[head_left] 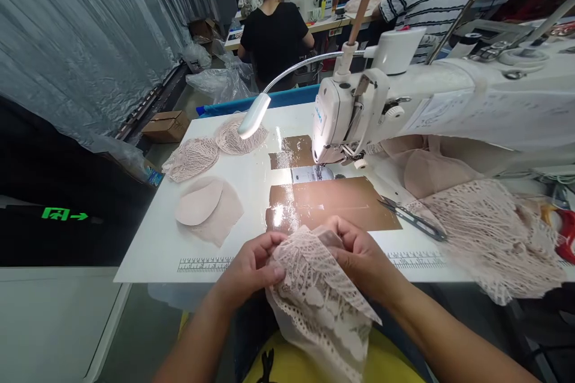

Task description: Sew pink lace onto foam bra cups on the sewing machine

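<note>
Between my two hands hangs a piece of beige lace fabric, its lower part drooping over my lap past the table's front edge. My left hand pinches its upper left side between thumb and fingers. At the upper right edge, my right hand is closed on the same lace, thumb on top. Just beyond stands a white sewing machine, with its needle area over a metal plate. A pair of thread snips lies to the right of my right hand.
Round lace pieces and smooth beige fabric cups lie on the left of the white table. A lace heap overhangs the right front edge, near red-handled scissors. A lamp arches above. Two people sit beyond.
</note>
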### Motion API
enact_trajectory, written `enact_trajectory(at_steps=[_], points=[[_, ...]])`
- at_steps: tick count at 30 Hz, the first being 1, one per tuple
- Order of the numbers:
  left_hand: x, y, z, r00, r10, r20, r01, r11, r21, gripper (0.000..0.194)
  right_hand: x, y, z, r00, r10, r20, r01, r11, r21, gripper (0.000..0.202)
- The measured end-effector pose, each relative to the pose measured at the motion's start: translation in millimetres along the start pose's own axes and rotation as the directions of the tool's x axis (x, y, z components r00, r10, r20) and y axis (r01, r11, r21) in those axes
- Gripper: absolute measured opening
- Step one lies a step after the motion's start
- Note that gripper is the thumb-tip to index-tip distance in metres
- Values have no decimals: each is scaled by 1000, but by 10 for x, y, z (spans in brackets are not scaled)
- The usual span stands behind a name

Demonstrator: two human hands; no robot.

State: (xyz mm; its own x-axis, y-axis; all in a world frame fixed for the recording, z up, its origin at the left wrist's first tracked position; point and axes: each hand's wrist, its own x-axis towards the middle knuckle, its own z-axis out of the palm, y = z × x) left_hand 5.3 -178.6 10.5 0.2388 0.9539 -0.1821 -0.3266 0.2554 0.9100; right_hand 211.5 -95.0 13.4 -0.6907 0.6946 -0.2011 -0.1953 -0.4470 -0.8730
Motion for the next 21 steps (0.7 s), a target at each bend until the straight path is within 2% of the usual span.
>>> enact_trajectory(at_steps=[3,6,9,12,14,17,19,20,21], points=[[-64,-27,-35,1000,-3,-17,1,994,-108,39,35,2,-32,971,-137,-194,133,991,-34,44],[-88,-59,-33,1000,11,-2,-11,984,-176,39,65,7,-55,943,-229,-240,214,973,-87,36],[-39,-96,59,1000,28,-2,-28,960,-280,50,87,-2,-44,940,-285,-187,252,950,-183,27],[31,-119,195,999,4,-36,-14,957,-288,49,89,-34,-51,934,-325,-152,245,887,-392,24],[60,-107,271,994,34,-107,-57,976,-212,50,73,-62,-80,937,-328,-117,220,819,-530,28],[66,-53,353,974,102,-204,-111,993,-32,50,41,-84,-106,947,-321,-11,251,760,-599,48],[57,-19,399,973,116,-199,-108,993,48,48,33,-78,-86,939,-338,65,297,699,-651,67],[52,-8,419,975,116,-190,-105,992,66,47,38,-71,-68,930,-358,85,314,652,-690,68],[46,-2,436,976,120,-184,-108,991,78,46,48,-65,-52,919,-384,88,322,605,-728,60]])
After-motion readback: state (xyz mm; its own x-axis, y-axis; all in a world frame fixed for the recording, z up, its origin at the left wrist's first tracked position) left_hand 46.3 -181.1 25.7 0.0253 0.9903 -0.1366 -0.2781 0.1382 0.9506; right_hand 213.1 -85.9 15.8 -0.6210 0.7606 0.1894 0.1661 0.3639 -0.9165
